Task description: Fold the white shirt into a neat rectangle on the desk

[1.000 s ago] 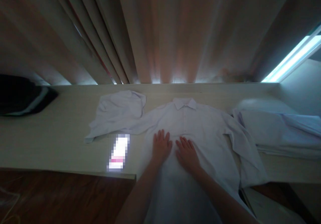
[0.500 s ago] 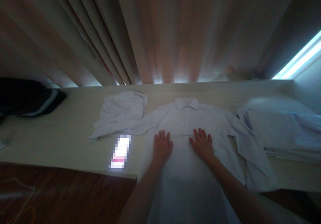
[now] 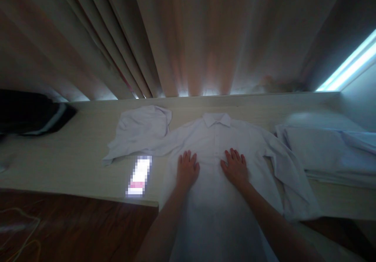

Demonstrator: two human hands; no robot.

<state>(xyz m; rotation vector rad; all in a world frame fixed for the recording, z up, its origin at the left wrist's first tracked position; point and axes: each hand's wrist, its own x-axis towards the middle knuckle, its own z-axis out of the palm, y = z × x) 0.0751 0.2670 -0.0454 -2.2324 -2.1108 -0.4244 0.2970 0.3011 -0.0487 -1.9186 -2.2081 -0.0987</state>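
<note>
A white collared shirt [image 3: 210,183] lies spread out, front up, collar toward the curtain, its lower part hanging toward me over the near edge. My left hand [image 3: 188,170] rests flat on the shirt's left chest side, fingers apart. On the other side of the button line, my right hand [image 3: 235,168] also presses flat with fingers spread. Neither hand grips the cloth. The shirt's left-hand sleeve reaches a crumpled white cloth [image 3: 142,127]; whether the two are joined I cannot tell. The right-hand sleeve slants down toward the near edge.
A pixelated bright phone-like rectangle [image 3: 139,176] lies left of the shirt on the pale tabletop [image 3: 73,156]. Folded white cloth [image 3: 320,148] is stacked at right. A black item [image 3: 29,113] sits far left. Curtains [image 3: 199,38] hang behind; cords [image 3: 35,226] lie on the floor.
The whole view has shifted slightly, so everything sits a little further left and higher. Both hands stay flat at about the same place on the shirt.
</note>
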